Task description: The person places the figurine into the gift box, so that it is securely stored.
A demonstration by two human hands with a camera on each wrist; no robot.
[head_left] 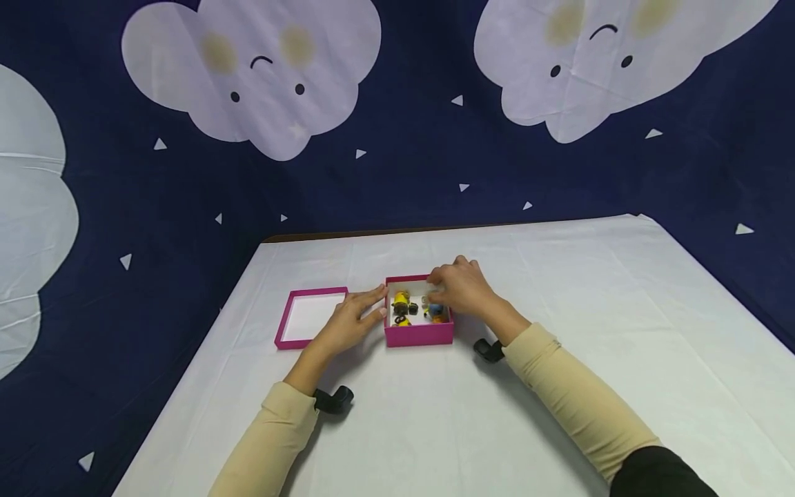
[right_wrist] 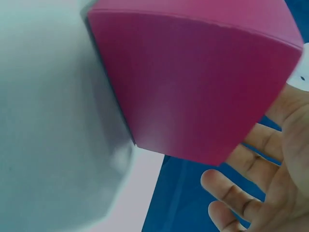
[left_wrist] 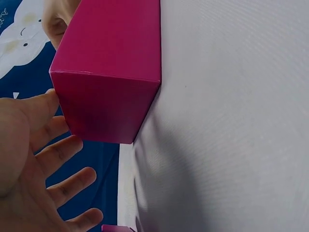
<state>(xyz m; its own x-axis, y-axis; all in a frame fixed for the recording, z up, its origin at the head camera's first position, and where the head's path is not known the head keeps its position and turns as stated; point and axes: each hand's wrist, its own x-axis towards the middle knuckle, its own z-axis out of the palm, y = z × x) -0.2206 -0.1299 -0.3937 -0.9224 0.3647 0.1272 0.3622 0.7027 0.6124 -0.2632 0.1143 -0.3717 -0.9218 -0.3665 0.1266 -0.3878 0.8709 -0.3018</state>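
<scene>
A pink box (head_left: 419, 336) stands on the table with its top uncovered, and small toy figures lie inside. One yellow-and-dark figure (head_left: 401, 302) is at the box's left, with a smaller yellow-and-black piece (head_left: 403, 321) in front of it. A bluish piece (head_left: 437, 310) lies at the right side. My left hand (head_left: 349, 321) touches the box's left rim with its fingers spread and mostly straight. Over the right rim reaches my right hand (head_left: 462, 286), thumb and forefinger inside the box; their tips are hidden in the right wrist view, so any hold is unclear.
Left of the box lies a shallow pink-rimmed lid (head_left: 284, 319) with a white inside, partly behind the left hand. A white cloth covers the table (head_left: 559, 276). Behind hangs a dark blue curtain (head_left: 410, 186) with clouds. Black wrist mounts (head_left: 335, 400) hang under both forearms.
</scene>
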